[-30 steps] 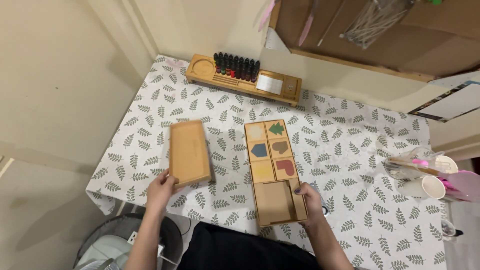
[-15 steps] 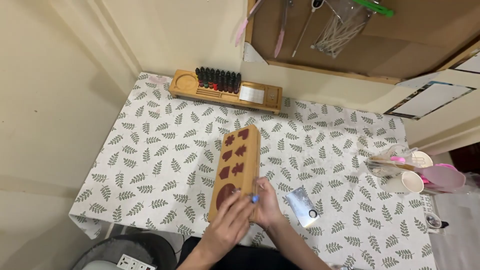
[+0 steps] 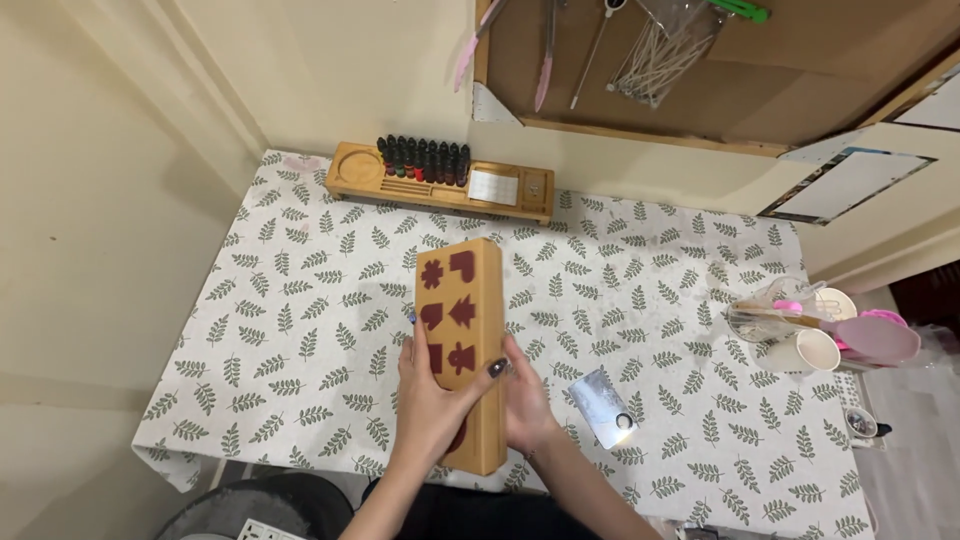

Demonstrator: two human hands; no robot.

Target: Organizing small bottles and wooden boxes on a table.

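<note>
Item: wooden box, lid closed. We clasp its near end, left hand over top, right hand alongside. Next: careful handling.

A table stands in a corner, covered with a white cloth printed with green leaves. A long wooden box with dark red shape cut-outs lies on it near the front edge. A wooden organiser holding small dark bottles sits along the back edge. A shiny silver card lies right of the box. Paper cups and pink dishes crowd the right edge.
</note>
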